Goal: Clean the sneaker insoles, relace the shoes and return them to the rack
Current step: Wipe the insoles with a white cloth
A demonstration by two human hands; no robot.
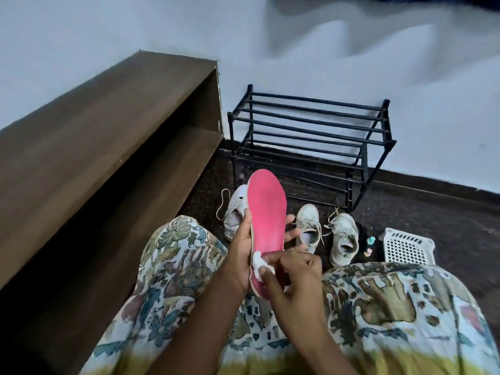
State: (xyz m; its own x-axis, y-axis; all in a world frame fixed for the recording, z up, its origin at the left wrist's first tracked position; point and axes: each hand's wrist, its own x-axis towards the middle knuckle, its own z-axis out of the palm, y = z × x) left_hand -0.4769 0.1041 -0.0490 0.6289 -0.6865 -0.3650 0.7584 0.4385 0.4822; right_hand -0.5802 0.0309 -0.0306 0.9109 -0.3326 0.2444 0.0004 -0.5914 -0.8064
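Note:
A pink insole [267, 212] stands upright in front of my knees, pink face toward me. My left hand [243, 250] grips it from the left edge, fingertips showing past its right edge. My right hand [295, 274] presses a small white wipe [258, 263] against the insole's lower part. Three worn white sneakers sit on the dark floor: one [234, 212] partly hidden behind the insole, one [308, 226] just right of it, one [345, 236] further right, with loose laces. The black shoe rack [311, 136] stands bare against the wall behind them.
A brown wooden bench or cabinet [108, 125] runs along my left. A white plastic basket [408, 246] lies at the right, with small bottles [369, 246] between it and the sneakers. My patterned-cloth knees [378, 307] fill the foreground.

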